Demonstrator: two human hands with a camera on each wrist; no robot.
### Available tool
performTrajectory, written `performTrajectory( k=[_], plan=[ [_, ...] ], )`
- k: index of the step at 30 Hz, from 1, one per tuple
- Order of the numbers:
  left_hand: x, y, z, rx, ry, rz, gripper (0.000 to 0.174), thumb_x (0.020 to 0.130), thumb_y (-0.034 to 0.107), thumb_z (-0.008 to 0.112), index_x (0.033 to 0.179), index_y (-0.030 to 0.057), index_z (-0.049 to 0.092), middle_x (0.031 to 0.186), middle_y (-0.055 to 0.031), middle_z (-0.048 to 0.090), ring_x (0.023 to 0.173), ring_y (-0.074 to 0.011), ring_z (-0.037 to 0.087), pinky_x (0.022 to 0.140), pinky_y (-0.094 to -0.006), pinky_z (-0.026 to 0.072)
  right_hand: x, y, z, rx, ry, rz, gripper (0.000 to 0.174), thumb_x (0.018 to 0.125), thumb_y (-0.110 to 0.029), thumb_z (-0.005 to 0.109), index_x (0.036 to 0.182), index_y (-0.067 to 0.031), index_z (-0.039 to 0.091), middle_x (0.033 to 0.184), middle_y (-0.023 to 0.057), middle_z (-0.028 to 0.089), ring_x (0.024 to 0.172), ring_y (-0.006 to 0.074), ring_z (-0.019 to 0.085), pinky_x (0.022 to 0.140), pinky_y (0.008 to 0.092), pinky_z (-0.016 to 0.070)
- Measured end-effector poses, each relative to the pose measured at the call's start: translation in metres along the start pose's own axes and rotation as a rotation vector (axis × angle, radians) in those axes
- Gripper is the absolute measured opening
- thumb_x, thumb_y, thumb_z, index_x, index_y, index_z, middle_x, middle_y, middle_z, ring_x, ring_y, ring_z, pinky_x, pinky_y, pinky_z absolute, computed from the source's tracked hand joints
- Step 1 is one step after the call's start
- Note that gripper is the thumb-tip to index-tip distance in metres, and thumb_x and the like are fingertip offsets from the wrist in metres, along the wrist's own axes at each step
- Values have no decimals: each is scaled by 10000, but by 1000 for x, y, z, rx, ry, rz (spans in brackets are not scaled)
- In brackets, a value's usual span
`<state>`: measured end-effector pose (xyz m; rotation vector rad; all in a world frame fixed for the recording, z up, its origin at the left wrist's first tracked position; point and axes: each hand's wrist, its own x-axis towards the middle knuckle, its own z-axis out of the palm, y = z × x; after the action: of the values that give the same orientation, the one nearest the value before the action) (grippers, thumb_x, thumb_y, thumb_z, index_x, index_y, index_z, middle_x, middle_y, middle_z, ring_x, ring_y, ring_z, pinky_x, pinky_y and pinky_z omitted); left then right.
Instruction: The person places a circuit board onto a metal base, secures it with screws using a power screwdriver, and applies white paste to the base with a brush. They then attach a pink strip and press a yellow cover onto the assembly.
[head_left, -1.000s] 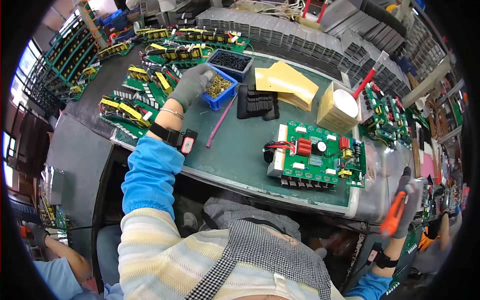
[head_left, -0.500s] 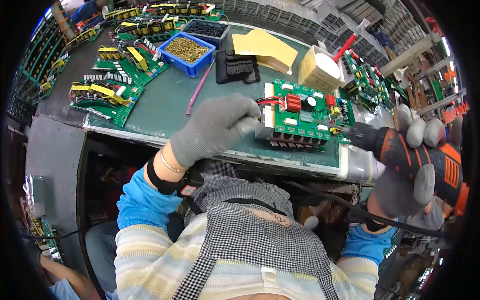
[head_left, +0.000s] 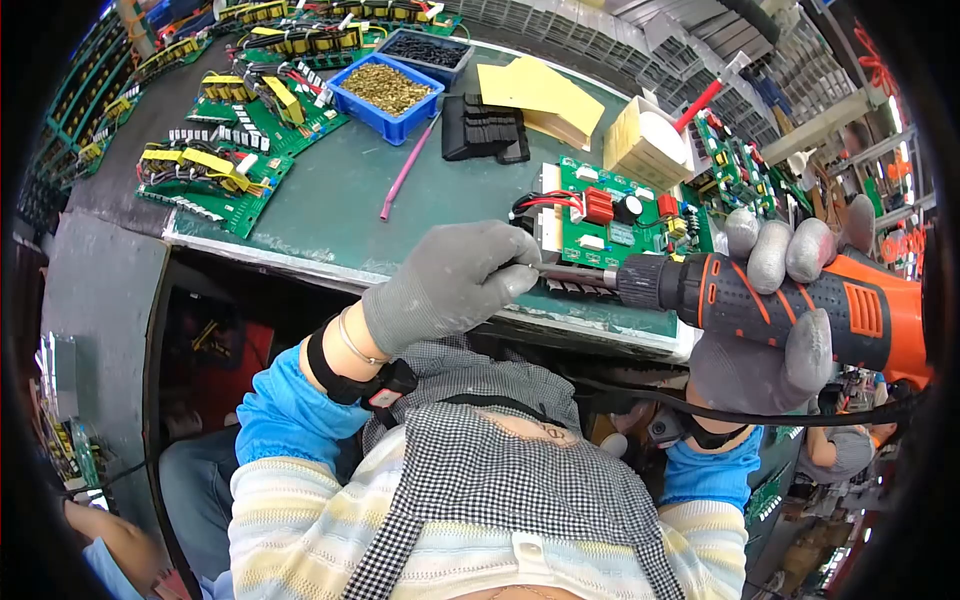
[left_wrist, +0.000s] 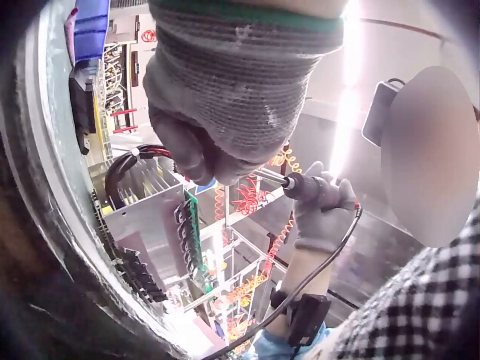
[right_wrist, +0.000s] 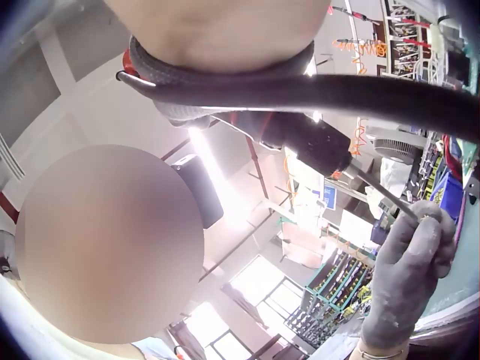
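In front of the flat green circuit board (head_left: 630, 210), the grey-gloved left hand (head_left: 452, 278) pinches the thin grey metal bit (head_left: 580, 274), maybe to steady it, while the grey-gloved right hand (head_left: 755, 352) grips its black-and-orange plastic drill (head_left: 775, 303).

Right hand (head_left: 765, 358) grips orange-black power driver (head_left: 780, 303), bit (head_left: 582, 275) pointing toward left hand (head_left: 452, 282). Gloved left fingers pinch small piece (head_left: 533, 266) at bit tip, too small to identify. Green circuit board (head_left: 622, 236) on bench (head_left: 330, 222), just beyond bit. Farther back: blue bin (head_left: 398, 128) of brass-coloured pieces (head_left: 382, 88), black stack (head_left: 480, 130), yellow sheets (head_left: 535, 92).
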<state>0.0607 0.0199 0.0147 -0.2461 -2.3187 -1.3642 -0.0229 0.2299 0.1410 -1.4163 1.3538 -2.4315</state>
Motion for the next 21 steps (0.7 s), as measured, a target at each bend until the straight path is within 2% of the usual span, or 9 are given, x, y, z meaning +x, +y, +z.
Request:
performTrajectory(
  k=[2, 5, 8, 11, 14, 21],
  plan=[
    [1, -2, -1, -15, 8, -11, 125, 920, 150, 631, 942, 27, 622, 863, -98, 663, 756, -236, 649, 696, -341, 515, 0, 1, 2, -31, 57, -7, 828, 823, -236, 741, 1517, -73, 322, 1020, 16, 528, 910, 181, 595, 1023, 460, 457],
    [-1, -2, -4, -437, -50, -374, 163, 974, 198, 581, 972, 40, 619, 854, -48, 651, 724, -134, 607, 638, -269, 490, 4, 2, -6, -1, 75, -45, 785, 834, -237, 724, 1493, -51, 340, 1003, 15, 512, 921, 184, 592, 1046, 435, 468],
    [3, -3, -8, -780, -82, -608, 214, 1008, 268, 564, 1014, 61, 619, 858, -16, 627, 712, -70, 553, 588, -199, 434, 6, 2, -7, 9, 150, -25, 747, 848, -234, 711, 1472, -36, 351, 1000, 17, 506, 933, 186, 595, 1072, 420, 482],
    [3, -7, -6, -901, -87, -553, 275, 1005, 340, 593, 1035, 69, 625, 846, -25, 625, 684, -72, 540, 552, -188, 396, 7, 7, -17, 84, 156, 47, 718, 847, -220, 716, 1451, -34, 377, 1007, 17, 511, 932, 179, 590, 1090, 431, 466],
    [3, -11, -4, -870, -96, -538, 348, 986, 398, 626, 1035, 54, 624, 842, -27, 627, 679, -77, 545, 547, -197, 403, 13, 13, -10, 67, 143, -5, 729, 838, -228, 725, 1447, -22, 381, 1006, 25, 507, 927, 171, 585, 1097, 439, 452],
    [5, -12, -5, -846, -71, -572, 371, 973, 408, 645, 1051, 46, 625, 860, -34, 644, 695, -73, 567, 569, -195, 439, 15, 20, -10, 41, 178, -39, 764, 840, -237, 704, 1468, 0, 339, 1013, 39, 499, 895, 165, 573, 1091, 446, 445]
  ],
)
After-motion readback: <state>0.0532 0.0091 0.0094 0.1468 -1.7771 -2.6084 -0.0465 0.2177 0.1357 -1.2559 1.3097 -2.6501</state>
